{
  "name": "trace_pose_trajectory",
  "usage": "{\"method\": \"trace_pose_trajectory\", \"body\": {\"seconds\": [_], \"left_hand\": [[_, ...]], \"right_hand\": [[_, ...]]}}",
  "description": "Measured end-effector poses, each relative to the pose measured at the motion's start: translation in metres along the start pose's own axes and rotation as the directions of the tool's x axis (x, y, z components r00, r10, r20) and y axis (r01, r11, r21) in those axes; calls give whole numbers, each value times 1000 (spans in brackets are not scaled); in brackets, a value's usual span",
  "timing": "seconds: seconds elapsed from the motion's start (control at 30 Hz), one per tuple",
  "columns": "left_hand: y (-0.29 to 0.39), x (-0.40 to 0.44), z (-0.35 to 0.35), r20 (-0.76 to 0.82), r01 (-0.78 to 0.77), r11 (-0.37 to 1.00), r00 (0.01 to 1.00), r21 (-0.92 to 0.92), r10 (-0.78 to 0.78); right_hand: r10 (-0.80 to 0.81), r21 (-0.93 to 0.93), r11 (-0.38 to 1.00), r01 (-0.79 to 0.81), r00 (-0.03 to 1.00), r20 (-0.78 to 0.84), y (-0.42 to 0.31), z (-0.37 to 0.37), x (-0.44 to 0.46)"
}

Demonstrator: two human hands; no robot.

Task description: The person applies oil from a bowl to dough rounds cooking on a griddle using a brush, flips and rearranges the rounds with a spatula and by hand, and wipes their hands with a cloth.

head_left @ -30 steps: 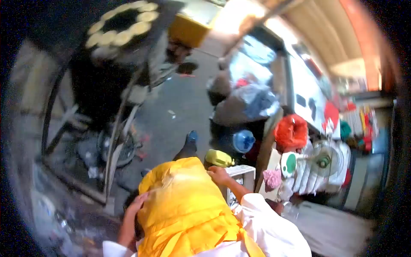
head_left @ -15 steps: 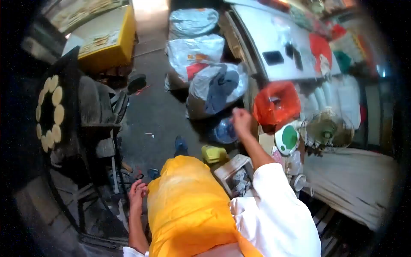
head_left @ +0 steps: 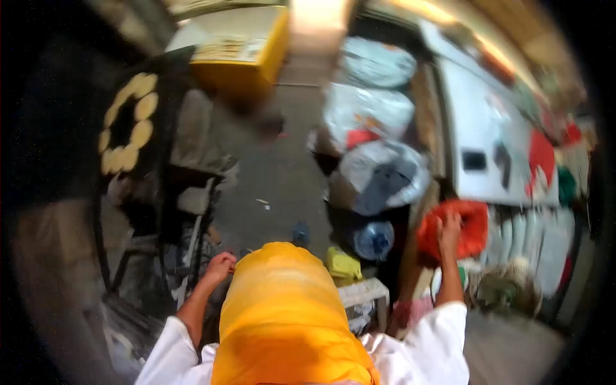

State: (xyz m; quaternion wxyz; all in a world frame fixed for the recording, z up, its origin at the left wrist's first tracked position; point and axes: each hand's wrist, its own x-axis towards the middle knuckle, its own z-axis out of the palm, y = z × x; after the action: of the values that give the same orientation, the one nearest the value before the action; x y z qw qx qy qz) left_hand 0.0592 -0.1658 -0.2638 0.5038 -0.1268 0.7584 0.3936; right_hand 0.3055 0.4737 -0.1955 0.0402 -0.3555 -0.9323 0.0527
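Note:
My right hand point(head_left: 450, 232) is at an open red-orange plastic bag point(head_left: 473, 218), fingers stretched out over its mouth. I see nothing held in it, though the fingertips are blurred against the bag. My left hand point(head_left: 221, 264) hangs beside the yellow-orange apron point(head_left: 282, 301) on my body. Its fingers are smeared by motion, so their closure is unclear. A fan point(head_left: 504, 287) is just right of my right forearm. Left of the red-orange bag, a clear bluish water jug point(head_left: 374, 240) stands on the floor.
Large silvery sacks point(head_left: 369, 115) line the walkway, one with dark cloth point(head_left: 388, 183) on it. A white table point(head_left: 481, 122) stands at right. At left, a black round plate point(head_left: 125, 131) carries a ring of pale discs. Further back is a yellow box point(head_left: 256, 67). A yellow container point(head_left: 344, 263) sits near my feet.
My right hand has moved from above the water jug to the red-orange bag, its fingers now extended. My view has turned left, shifting the surroundings rightward. My left hand stays beside the apron.

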Motion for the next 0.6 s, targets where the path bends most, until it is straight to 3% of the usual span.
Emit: {"method": "trace_pose_trajectory", "body": {"seconds": [0.03, 0.07, 0.1, 0.13, 0.23, 0.27, 0.33, 0.43, 0.5, 0.57, 0.6], "left_hand": [[-3, 4, 1, 10, 3, 1000, 1000, 1, -3], [-1, 4, 2, -47, -1, 999, 999, -44, -1], [1, 3, 6, -85, -28, 999, 996, 24, 30], [2, 1, 9, -108, -46, 994, 993, 100, 56], [17, -9, 12, -85, -76, 986, 992, 151, 90], [12, -5, 12, -112, -86, 988, 989, 126, 100], [2, -1, 13, -122, -176, 979, 979, -105, 163], [25, -18, -4, -138, -296, 942, 951, -157, 276], [50, -35, -32, -193, -303, 930, 945, -207, 265], [36, -19, -64, -262, -382, 891, 911, -246, 318], [41, -23, -85, -312, -412, 864, 894, -290, 322]], "right_hand": [[73, 12, 997, -75, 987, 146, 11, -3, 4], [-194, -70, 979, 193, 981, -2, 21, 0, 9], [-141, -63, 987, 147, 986, 89, -26, -37, 20], [-143, -170, 970, 173, 975, 173, -49, -56, 30], [-332, -117, 929, 351, 930, 156, -135, -107, 61], [-401, -1, 915, 404, 908, 120, -165, -115, 71], [-519, 197, 841, 504, 854, 28, -231, -126, 91], [-574, 458, 680, 573, 804, -155, -319, -140, 122], [-363, 872, 425, 243, 928, -83, -377, -151, 139], [-352, 935, 254, 246, 924, -147, -430, -160, 141], [-429, 949, 216, 228, 896, -117, -449, -157, 141]]}}
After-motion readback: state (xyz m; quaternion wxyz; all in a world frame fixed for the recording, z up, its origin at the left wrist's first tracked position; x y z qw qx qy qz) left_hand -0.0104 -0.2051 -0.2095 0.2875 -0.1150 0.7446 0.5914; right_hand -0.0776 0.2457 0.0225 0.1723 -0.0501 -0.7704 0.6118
